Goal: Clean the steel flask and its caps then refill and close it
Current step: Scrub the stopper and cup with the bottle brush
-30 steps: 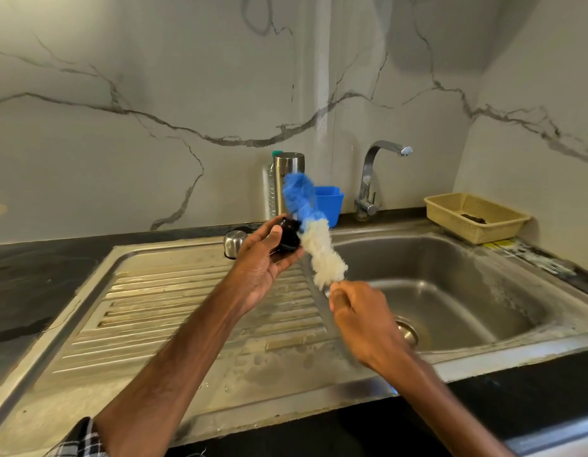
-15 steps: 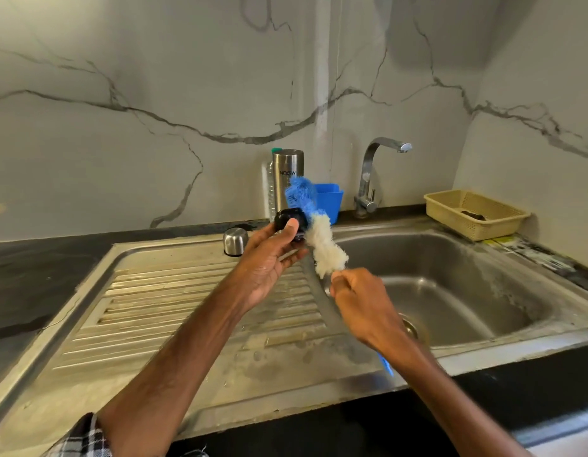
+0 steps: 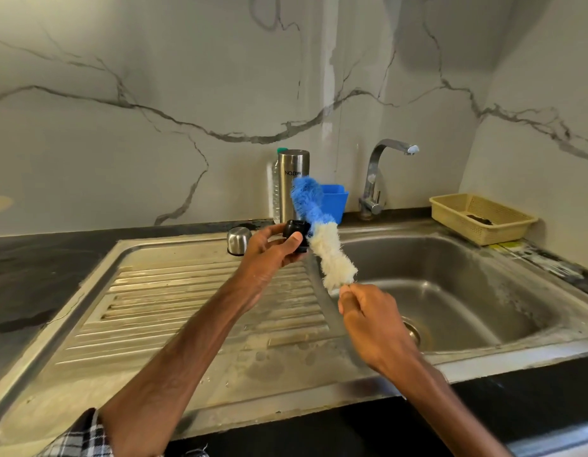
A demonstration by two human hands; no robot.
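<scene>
left hand (image 3: 266,250) pinches black cap (image 3: 296,229) with thumb and fingers, above sink (image 3: 253,400) drainboard's back edge | right hand (image 3: 368,319) clenched round brush (image 3: 329,255) stem, over basin's left edge | bristles touch cap | flask (image 3: 292,179) upright behind sink's back edge | steel cap (image 3: 238,240) on drainboard's back edge

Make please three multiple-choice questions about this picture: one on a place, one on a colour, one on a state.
1. Where is the steel flask? A on a shelf; B against the wall, left of the tap; C on a chair.
2. Which colours has the brush? A blue and white; B red and black; C all green.
3. What does the left hand hold? A nothing; B a black cap; C the flask.
Answers: 1 B, it stands upright at the wall; 2 A, blue tip, white lower part; 3 B, it grips the cap.
</scene>
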